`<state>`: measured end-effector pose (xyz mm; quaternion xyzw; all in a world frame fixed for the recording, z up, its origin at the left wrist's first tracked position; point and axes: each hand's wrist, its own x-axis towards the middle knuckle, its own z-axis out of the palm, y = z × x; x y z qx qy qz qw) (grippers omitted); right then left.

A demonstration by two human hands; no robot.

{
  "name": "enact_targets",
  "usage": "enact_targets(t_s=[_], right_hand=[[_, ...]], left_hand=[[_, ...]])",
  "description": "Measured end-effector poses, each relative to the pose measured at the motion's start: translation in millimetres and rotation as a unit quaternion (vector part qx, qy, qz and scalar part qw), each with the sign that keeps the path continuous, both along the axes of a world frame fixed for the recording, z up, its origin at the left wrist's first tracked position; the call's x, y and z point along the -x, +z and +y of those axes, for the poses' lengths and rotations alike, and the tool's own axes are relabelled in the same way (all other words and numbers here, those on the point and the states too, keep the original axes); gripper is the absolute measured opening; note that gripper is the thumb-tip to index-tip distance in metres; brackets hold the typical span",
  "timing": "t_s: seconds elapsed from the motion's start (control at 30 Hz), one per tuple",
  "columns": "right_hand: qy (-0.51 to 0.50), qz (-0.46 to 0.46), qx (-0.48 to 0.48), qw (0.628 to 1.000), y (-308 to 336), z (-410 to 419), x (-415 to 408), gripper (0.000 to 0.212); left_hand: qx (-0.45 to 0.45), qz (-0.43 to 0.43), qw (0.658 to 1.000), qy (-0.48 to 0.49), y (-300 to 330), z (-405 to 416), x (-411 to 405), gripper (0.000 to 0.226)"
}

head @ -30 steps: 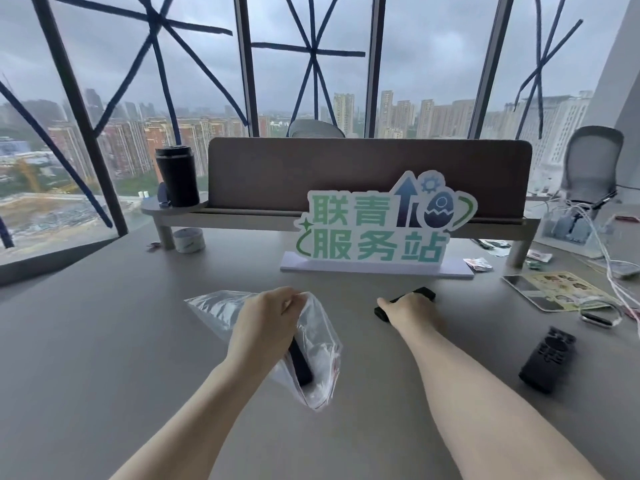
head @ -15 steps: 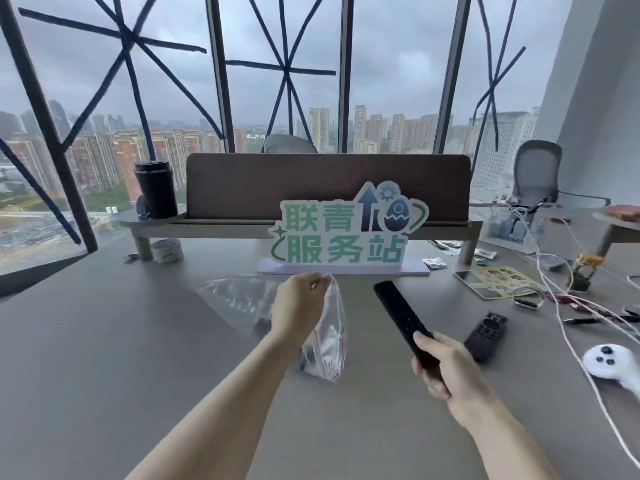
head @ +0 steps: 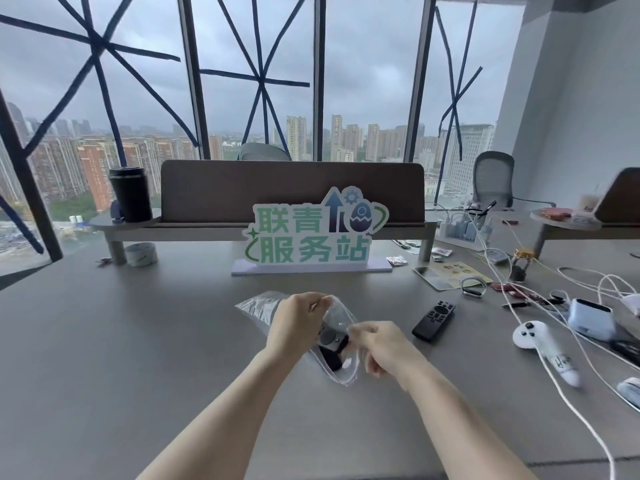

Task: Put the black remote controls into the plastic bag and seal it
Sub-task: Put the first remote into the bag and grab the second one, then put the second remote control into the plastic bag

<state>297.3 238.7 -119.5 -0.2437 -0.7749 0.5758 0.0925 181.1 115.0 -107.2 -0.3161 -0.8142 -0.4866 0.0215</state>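
My left hand (head: 298, 323) pinches the upper rim of the clear plastic bag (head: 261, 304) and holds its mouth up off the grey desk (head: 138, 358). Black remote controls (head: 333, 356) show through the bag's mouth, partly hidden by both hands. My right hand (head: 384, 348) is at the right side of the mouth, fingers curled, thumb and forefinger on the bag's rim. A third black remote control (head: 434, 320) lies flat on the desk just right of my hands.
A green-lettered sign (head: 311, 237) stands behind the bag. To the right lie a white game controller (head: 535, 337), white cables (head: 554, 306), a pale blue device (head: 588, 318) and a phone (head: 440, 277). A black tumbler (head: 131, 194) and a tape roll (head: 141, 254) sit far left.
My right hand lifted a remote from the desk, carried it left and put it into the bag; that hand is now at the bag's mouth. The view has swung right.
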Motion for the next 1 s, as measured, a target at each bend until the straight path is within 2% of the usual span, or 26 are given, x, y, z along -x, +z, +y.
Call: enact_targets(t_s=[0.07, 0.17, 0.3, 0.37, 0.4, 0.53, 0.57, 0.67, 0.73, 0.83, 1.0], right_hand=[[-0.093, 0.010, -0.046, 0.995, -12, 8, -6, 0.021], [-0.223, -0.002, -0.067, 0.973, -26, 39, -18, 0.020], [-0.335, -0.051, -0.122, 0.933, -38, 91, -28, 0.031], [-0.345, -0.096, -0.149, 0.922, -43, 114, -25, 0.047], [-0.339, -0.124, -0.158, 0.919, -44, 123, -20, 0.056], [-0.305, -0.236, -0.197, 0.901, -48, 142, 4, 0.072], [-0.298, -0.250, -0.213, 0.896, -49, 143, 8, 0.070], [-0.270, -0.263, -0.234, 0.897, -51, 148, 15, 0.042], [-0.235, -0.248, -0.201, 0.918, -50, 155, 12, 0.030], [-0.203, -0.141, -0.086, 0.965, -45, 159, -5, 0.017], [-0.166, 0.044, 0.048, 0.984, -7, 138, -57, 0.018]], left_hand=[[0.005, -0.003, 1.000, 0.005, -4, -9, 0, 0.025], [0.031, 0.007, 1.000, -0.001, -11, -17, 0, 0.026], [0.153, 0.006, 0.987, -0.051, -29, -13, -4, 0.029], [0.201, 0.049, 0.976, -0.067, -34, -4, -5, 0.032], [0.197, 0.067, 0.976, -0.062, -33, 1, -6, 0.031], [0.118, 0.000, 0.993, -0.012, -25, 17, -3, 0.029], [0.119, -0.002, 0.993, -0.011, -26, 21, -1, 0.029], [0.137, -0.002, 0.990, -0.015, -26, 28, 1, 0.027], [0.125, -0.012, 0.992, -0.001, -24, 35, 7, 0.026], [0.083, -0.032, 0.996, 0.017, -9, 52, 28, 0.027], [0.027, 0.004, 1.000, 0.014, 43, 89, 52, 0.029]])
